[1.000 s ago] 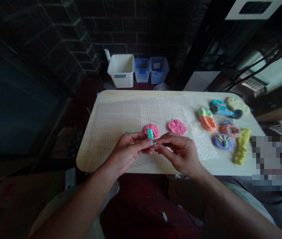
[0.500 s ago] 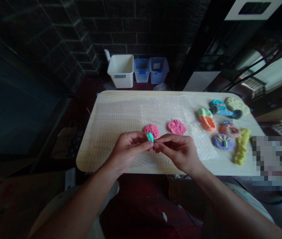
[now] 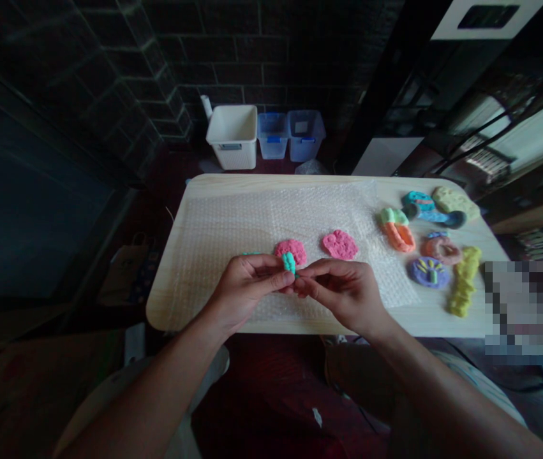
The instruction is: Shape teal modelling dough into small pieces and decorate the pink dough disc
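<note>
A small teal piece of modelling clay (image 3: 289, 261) stands up from the fingertips of my left hand (image 3: 249, 280), pinched between thumb and fingers. My right hand (image 3: 341, 287) is closed in a pinch too, its fingertips meeting the clay's lower end, which they partly hide. Just beyond my hands a round pink clay piece (image 3: 290, 248) lies on bubble wrap (image 3: 223, 223). A second flat pink clay piece (image 3: 340, 245) is to its right. Behind my left hand, a bit of teal clay (image 3: 251, 254) shows, mostly covered.
Several clay shapes sit at the table's right end, among them an orange and green shoe-like piece (image 3: 399, 231), a purple disc (image 3: 430, 273) and a yellow strip (image 3: 465, 282). Beyond the wooden table (image 3: 170, 280), a white bin (image 3: 233, 137) and two clear bluish bins (image 3: 305, 135) stand on the floor.
The teal clay has turned in my fingers and now looks narrower and more upright. Both hands stay in nearly the same place.
</note>
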`<state>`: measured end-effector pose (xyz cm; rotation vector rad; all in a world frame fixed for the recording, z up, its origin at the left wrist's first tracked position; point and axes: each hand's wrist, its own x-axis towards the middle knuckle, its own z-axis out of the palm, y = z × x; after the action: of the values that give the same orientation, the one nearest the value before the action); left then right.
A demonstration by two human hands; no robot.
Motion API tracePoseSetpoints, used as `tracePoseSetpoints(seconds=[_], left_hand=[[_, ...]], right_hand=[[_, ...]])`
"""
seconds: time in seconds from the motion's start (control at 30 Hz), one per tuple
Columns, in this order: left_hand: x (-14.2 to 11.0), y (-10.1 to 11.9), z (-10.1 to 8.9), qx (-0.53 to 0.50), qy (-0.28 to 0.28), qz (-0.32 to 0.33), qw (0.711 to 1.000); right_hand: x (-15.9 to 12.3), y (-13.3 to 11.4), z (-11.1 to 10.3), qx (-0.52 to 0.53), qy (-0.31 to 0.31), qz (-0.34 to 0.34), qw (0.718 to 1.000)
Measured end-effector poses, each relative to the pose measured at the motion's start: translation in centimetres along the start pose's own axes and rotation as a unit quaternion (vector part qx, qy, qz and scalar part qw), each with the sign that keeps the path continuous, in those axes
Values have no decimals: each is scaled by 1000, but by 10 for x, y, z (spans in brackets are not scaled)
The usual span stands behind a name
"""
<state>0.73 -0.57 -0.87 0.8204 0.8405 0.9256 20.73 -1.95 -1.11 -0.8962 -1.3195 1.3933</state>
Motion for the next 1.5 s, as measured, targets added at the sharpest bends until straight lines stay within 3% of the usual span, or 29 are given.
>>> tracePoseSetpoints(seconds=[0.37, 0.6, 1.13, 1.27, 1.5], left_hand=[[0, 0, 1, -12, -1, -3, 1000], [1, -4, 1, -34, 41, 1, 999], [2, -3, 3, 13, 32, -2, 999], [2, -1, 6, 50, 27, -30, 998], [1, -10, 10, 179, 20, -19, 984]], right_hand=[[0, -1, 0, 12, 2, 3, 1000], [6, 0, -7, 42, -7, 25, 999], [10, -3, -15, 54, -13, 82, 995], [14, -2, -27, 47, 18, 96, 994], [16, 9, -31, 55, -25, 140, 988]])
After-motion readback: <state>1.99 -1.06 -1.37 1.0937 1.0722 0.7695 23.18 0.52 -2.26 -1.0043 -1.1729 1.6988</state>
